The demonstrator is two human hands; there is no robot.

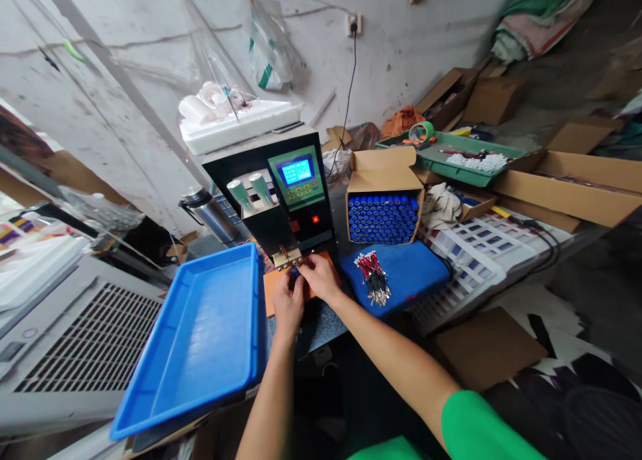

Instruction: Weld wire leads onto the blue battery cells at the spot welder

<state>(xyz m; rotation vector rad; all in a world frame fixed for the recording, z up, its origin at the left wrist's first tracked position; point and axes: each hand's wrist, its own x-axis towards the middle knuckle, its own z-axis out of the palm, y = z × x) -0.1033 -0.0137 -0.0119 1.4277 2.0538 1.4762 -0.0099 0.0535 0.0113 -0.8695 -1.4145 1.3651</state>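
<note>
Both hands meet at the front of a black machine (303, 226) with a lit blue screen, just under its metal tips. My left hand (288, 303) has its fingers closed at a small piece mostly hidden by them. My right hand (322, 277) pinches beside it, close to the tips. Beneath them lies an orange board (269, 293). On a blue pad (408, 273) to the right rests a bundle of red and black wires (372, 278). Behind the pad, a cardboard box (384, 166) on its side holds several blue cylinders (384, 218).
A blue tray (205, 333) lies to the left, with a steel flask (215, 214) behind it. White foam (241, 126) sits on the machine. At the right are a green tray (461, 169), a white plastic crate (476, 263) and cardboard boxes.
</note>
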